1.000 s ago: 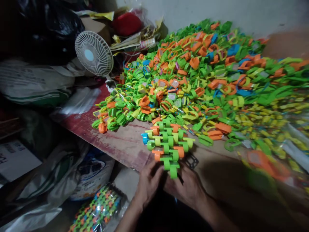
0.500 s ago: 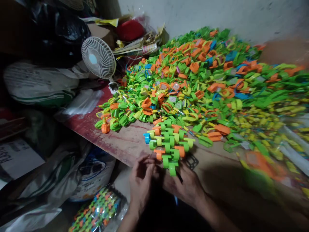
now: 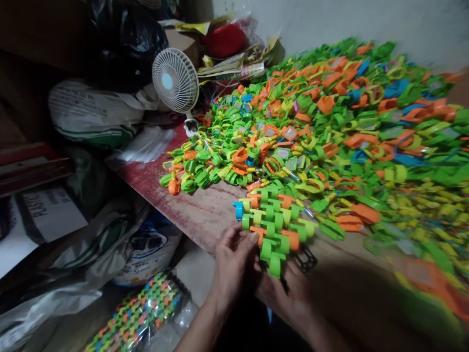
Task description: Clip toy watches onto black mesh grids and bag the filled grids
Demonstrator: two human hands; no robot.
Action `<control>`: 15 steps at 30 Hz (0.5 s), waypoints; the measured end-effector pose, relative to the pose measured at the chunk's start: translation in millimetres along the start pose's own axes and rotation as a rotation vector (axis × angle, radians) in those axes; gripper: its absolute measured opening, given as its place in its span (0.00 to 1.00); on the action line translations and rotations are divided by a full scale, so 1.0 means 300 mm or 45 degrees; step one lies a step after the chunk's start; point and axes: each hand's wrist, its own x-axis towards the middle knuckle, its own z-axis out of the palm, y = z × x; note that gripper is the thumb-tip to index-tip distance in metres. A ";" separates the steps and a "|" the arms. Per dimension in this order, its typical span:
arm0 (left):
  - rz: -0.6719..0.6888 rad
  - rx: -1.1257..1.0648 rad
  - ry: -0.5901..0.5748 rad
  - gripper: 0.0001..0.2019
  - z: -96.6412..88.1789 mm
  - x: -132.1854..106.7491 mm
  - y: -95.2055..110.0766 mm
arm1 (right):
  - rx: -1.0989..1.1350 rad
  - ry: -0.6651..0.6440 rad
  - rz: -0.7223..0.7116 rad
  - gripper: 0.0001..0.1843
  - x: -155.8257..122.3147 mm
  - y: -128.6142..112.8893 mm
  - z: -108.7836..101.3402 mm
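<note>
Nearest, below the table's near edge: clear plastic bag packed with woven multicolour clips (image 3: 139, 315), on the floor to the left of the arms. Beside it is a white printed sack with blue lettering (image 3: 146, 249), tucked under the table.

Left hand (image 3: 234, 261) is at the near edge of the worn reddish-brown wooden table (image 3: 205, 210). Its fingers are loosely bent and spread, not closed round anything. The thumb tip touches the near-left side of the interlocked block of green, orange and yellow plastic clips (image 3: 273, 220).

Right hand (image 3: 289, 298) is just right of the left, back of hand up. Its fingertips are hidden under the block's near end, so its grip cannot be told.

The block lies flat on the table just in from the near edge, its near tip overhanging the hands. A single blue clip (image 3: 238, 210) sits at its left corner. A small black plastic frame (image 3: 306, 259) lies on the table touching the block's near-right side.

Behind the block, a big loose heap of green, orange, yellow and blue plastic clips (image 3: 348, 122) covers the table to the far and right edges. The right part is blurred.

At the far-left corner stands a small white round desk fan (image 3: 176, 80), upright. Left of it, off the table, is a white woven sack (image 3: 95, 115). Behind are a black plastic bag (image 3: 124, 39) and a red bundle (image 3: 224, 40) on papers.
</note>
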 end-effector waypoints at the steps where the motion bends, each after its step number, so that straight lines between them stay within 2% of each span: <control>1: 0.005 0.035 0.031 0.22 0.004 0.000 0.000 | -0.026 0.021 -0.037 0.16 0.002 0.000 -0.001; 4: 0.093 0.132 0.115 0.18 0.009 0.001 -0.011 | -0.107 0.085 -0.118 0.15 0.013 -0.005 -0.013; 9: 0.262 0.252 0.176 0.17 -0.012 0.005 -0.039 | -0.128 -0.021 -0.073 0.14 0.035 -0.029 -0.036; 12: 0.287 0.278 0.259 0.19 -0.012 0.005 -0.046 | -0.135 -0.037 -0.048 0.15 0.041 -0.043 -0.042; 15: 0.229 0.219 0.277 0.25 0.004 -0.011 -0.055 | -0.121 -0.034 0.019 0.13 0.039 -0.045 -0.045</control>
